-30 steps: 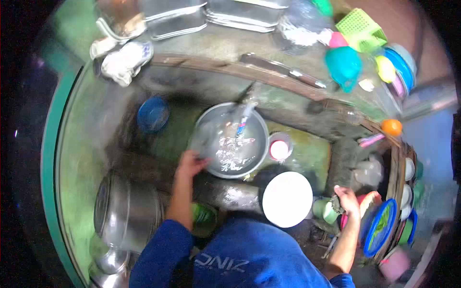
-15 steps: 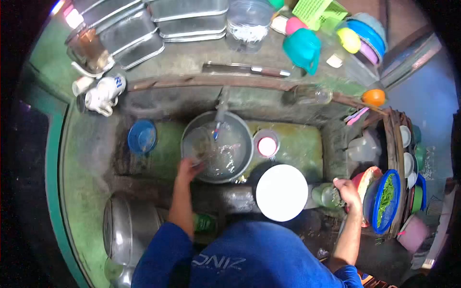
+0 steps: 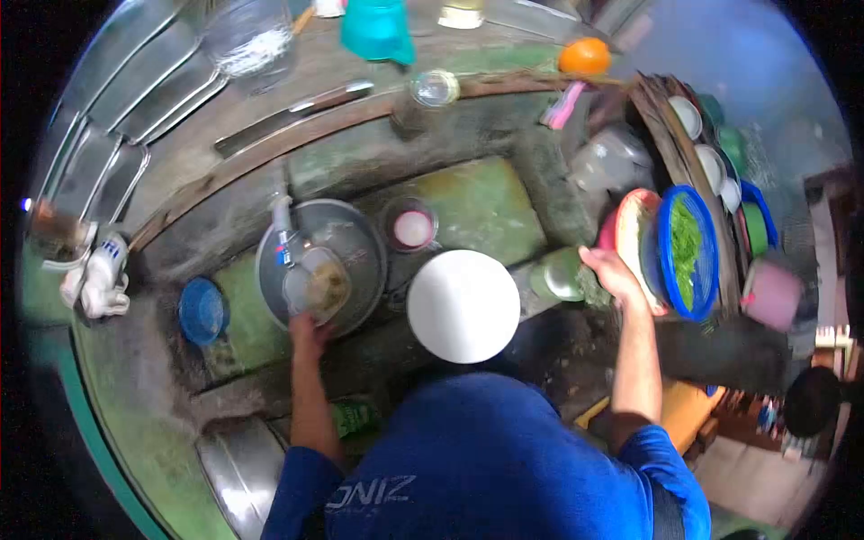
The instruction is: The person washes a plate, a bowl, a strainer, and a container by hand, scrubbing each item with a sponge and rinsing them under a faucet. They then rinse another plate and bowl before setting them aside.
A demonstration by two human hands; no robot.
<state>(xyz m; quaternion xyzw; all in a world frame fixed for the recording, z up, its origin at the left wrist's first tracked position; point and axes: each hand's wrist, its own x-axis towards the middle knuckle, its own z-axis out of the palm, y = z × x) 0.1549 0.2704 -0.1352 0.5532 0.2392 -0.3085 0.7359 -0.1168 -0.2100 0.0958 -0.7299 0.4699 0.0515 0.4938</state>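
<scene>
My left hand (image 3: 309, 337) is closed at the near rim of a grey metal basin (image 3: 376, 261), gripping what looks like a clear plastic container (image 3: 300, 286) inside it. A blurred brownish round patch (image 3: 329, 290) shows beside the container, under the tap (image 3: 281, 220). On the right, my right hand (image 3: 614, 274) has its fingers bent round a rough grey-green scrubbing pad (image 3: 592, 290). A greenish clear glass (image 3: 556, 274) lies on its side against that pad. Between my hands, close to my body, is a round white lid or plate (image 3: 463, 306).
A blue bowl (image 3: 203, 310) sits left of the basin, a clear cup (image 3: 411, 227) right of it. A knife (image 3: 292, 112) and a jar (image 3: 433, 93) are on the back ledge. A blue basket (image 3: 668, 256) of greens stands beyond my right hand. Steel trays (image 3: 117, 175) lean at upper left.
My view has turned and shifted to the right. The clear container in my left hand has come nearer the tap, and a brownish patch now shows beside it. My right hand stays by the pad.
</scene>
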